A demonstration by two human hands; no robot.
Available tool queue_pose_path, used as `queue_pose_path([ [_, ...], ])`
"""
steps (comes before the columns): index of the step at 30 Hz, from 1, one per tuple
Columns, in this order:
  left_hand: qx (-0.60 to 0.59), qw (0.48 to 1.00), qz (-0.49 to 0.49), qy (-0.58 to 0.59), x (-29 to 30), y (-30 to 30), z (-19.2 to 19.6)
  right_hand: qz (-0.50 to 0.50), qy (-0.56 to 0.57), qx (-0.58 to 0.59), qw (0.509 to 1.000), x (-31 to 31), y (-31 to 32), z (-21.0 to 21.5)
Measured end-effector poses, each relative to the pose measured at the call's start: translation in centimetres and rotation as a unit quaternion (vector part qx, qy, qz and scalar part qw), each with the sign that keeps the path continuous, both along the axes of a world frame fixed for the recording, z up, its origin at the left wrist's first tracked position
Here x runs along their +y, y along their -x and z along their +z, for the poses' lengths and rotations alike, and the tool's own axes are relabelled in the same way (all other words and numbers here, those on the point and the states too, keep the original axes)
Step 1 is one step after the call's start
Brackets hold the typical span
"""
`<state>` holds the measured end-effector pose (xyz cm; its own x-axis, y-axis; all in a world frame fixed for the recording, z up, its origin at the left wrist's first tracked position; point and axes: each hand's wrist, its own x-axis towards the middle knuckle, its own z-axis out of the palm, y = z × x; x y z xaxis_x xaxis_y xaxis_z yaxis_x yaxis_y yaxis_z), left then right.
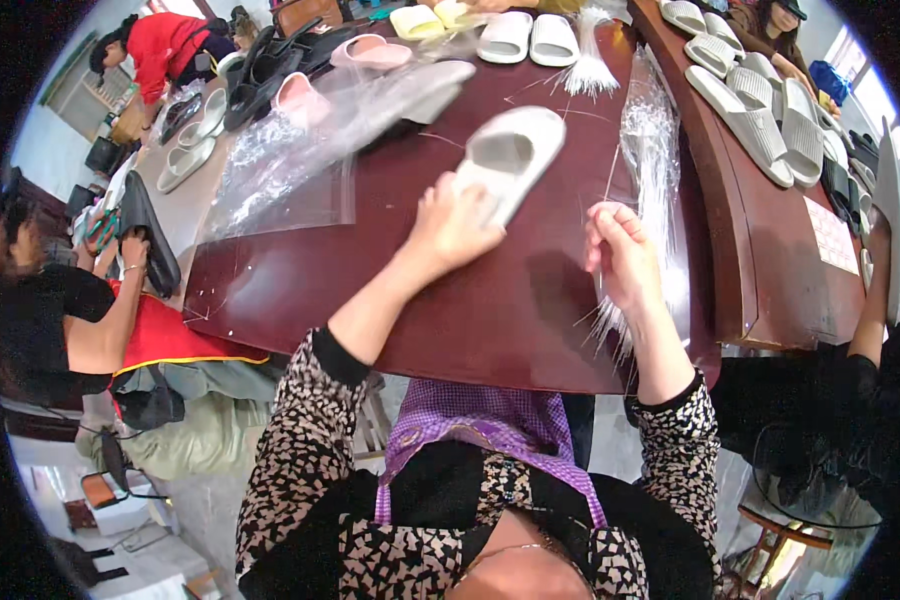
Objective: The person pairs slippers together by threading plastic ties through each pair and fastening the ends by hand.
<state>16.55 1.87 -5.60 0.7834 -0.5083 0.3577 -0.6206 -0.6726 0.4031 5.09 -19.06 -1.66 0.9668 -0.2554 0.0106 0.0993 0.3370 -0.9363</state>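
My left hand (455, 225) is closed on the near end of a pale grey slide sandal (536, 140), which lies slanted over the table in front of me. Its far end points away to the right. To the right, my right hand (622, 250) pinches a thin white plastic strand (611, 178) between thumb and fingers. The strand sticks up from the fingertips. Just beyond and beside that hand lies a bundle of similar white strands (655, 140) in a clear plastic sleeve, and loose strand ends (610, 328) fan out below the wrist.
Clear plastic bags (290, 185) cover the dark red table's (420, 330) left side, near pink slides (370, 52) and black ones. White slides (505, 38) and another strand bunch (592, 65) stand at the far edge. Ribbed grey slides (740, 115) line the right-hand table. Co-workers sit around.
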Motion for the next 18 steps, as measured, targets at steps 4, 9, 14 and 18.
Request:
queue_pose_path([
  [4, -0.017, 0.986, -0.164, 0.021, 1.4, 5.9, 1.2, 0.003, -0.009, 0.026, 1.000, -0.7, -0.4, -0.4],
  [9, 0.349, 0.901, -0.238, 0.095, 2.7, 4.9, 4.6, -0.004, -0.013, 0.022, 1.000, -1.7, -0.8, -1.3],
  [14, -0.200, 0.973, -0.076, 0.081, 2.4, -4.1, 1.5, 0.000, 0.063, 0.028, 0.998, -1.4, -1.2, -1.8],
  [18, -0.217, 0.974, 0.027, -0.054, 1.6, -8.9, 0.4, -0.080, 0.313, 0.021, 0.946, -1.3, -1.1, -1.9],
])
